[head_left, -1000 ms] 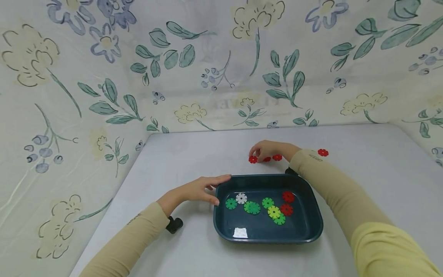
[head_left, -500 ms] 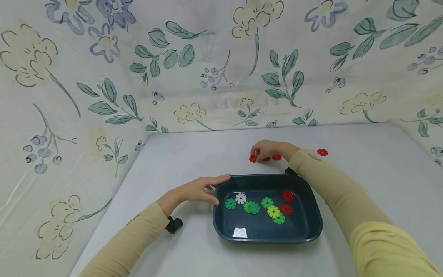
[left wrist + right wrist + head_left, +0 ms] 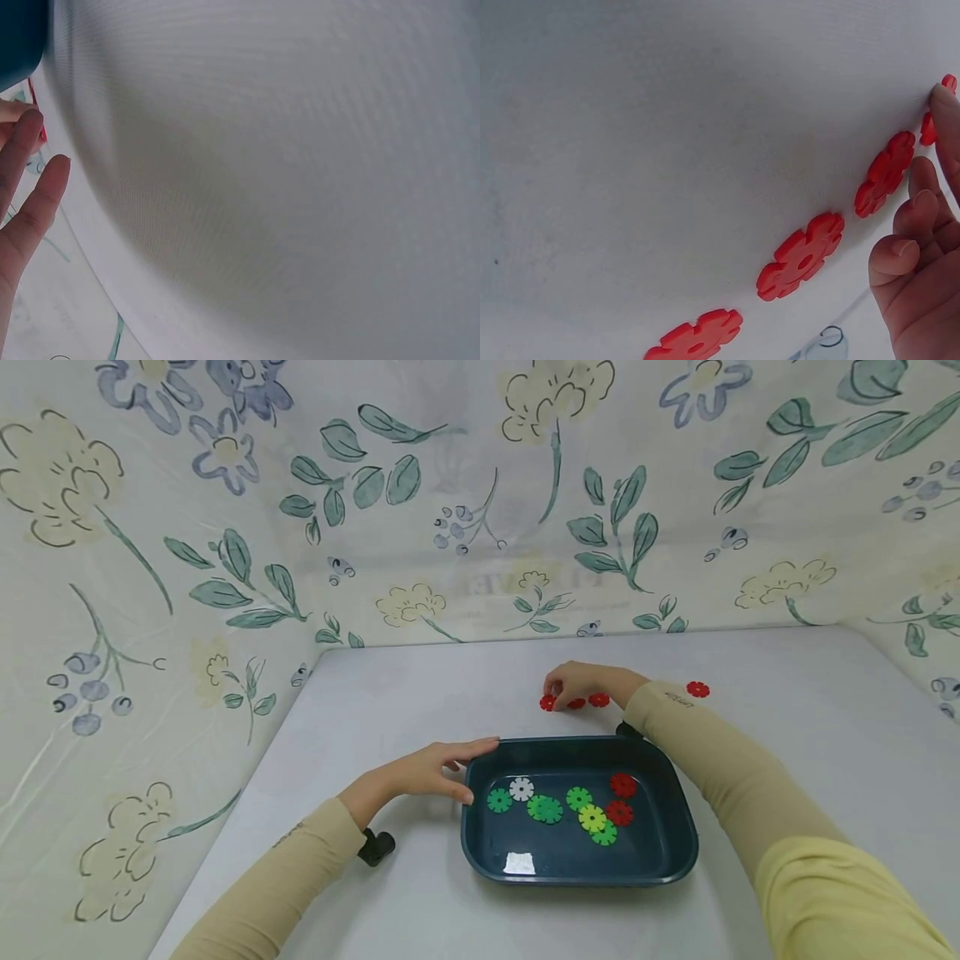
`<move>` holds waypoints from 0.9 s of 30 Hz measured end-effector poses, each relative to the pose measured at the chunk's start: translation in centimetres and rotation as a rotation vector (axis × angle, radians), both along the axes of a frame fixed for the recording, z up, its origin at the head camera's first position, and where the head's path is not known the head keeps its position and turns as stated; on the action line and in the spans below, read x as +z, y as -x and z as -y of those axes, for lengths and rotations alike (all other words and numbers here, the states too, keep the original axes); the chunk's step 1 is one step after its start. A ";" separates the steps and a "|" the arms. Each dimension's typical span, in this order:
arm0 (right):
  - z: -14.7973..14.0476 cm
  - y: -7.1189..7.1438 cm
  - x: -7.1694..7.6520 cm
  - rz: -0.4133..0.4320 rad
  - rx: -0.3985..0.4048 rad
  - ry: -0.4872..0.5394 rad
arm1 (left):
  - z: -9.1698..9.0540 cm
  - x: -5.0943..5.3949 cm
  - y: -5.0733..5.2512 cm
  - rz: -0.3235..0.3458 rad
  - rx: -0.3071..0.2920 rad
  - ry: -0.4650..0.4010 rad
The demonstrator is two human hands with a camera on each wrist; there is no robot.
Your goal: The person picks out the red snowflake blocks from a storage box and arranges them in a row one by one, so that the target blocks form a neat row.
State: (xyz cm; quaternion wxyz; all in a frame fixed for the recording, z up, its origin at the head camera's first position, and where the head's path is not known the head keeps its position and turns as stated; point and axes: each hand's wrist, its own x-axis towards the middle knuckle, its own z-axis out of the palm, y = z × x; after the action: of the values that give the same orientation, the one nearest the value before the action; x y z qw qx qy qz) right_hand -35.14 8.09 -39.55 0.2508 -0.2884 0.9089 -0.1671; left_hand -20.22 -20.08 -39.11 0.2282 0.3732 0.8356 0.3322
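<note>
Left hand rests spread at ten o'clock on the tray; right hand, twelve o'clock, pinch unclear. Red disc looks light, stiff: hold its edge.

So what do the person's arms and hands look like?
Both hands are bare: here's the left hand and the right hand. The arms wear tight beige sleeves with small dark markings near the cuffs. Higher up the right arm there's a looser, wrinkly yellow sleeve. A little black gadget sits under each wrist.
</note>
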 end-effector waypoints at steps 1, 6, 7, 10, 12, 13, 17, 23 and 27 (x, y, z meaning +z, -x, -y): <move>0.1 0.0 0.0 -0.002 0.002 0.002 | 0.0 0.0 0.0 -0.003 0.001 0.001; 0.2 0.1 0.0 0.004 0.001 -0.003 | 0.2 0.1 -0.1 -0.018 -0.006 0.002; 0.2 0.1 0.1 0.008 0.001 0.001 | 0.2 0.2 -0.1 -0.018 -0.005 0.005; -0.1 -0.1 1.0 0.000 0.002 0.028 | 0.1 0.3 -0.1 0.000 0.006 0.016; -0.4 -0.3 2.1 -0.019 0.005 0.071 | 0.0 0.3 -0.1 0.006 0.013 0.026; -0.7 -0.5 2.7 -0.040 0.009 0.095 | 0.0 0.3 -0.1 0.008 0.014 0.029; -2.1 -1.7 5.5 -0.139 0.027 0.162 | -0.2 0.2 0.0 0.010 0.011 0.038; -4.4 -6.2 10.0 -0.338 -0.006 0.248 | -0.1 -0.1 0.1 0.000 0.006 0.039; -6.1 -10.3 12.7 -0.465 -0.034 0.283 | 0.0 -0.1 0.0 -0.002 0.008 0.044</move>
State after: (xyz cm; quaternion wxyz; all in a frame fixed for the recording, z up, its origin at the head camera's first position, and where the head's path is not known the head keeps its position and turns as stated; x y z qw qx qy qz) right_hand -24.88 14.20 -26.90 -0.0106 -0.3357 0.9144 -0.2259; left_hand -20.23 -20.11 -39.19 0.2340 0.3651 0.8444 0.3145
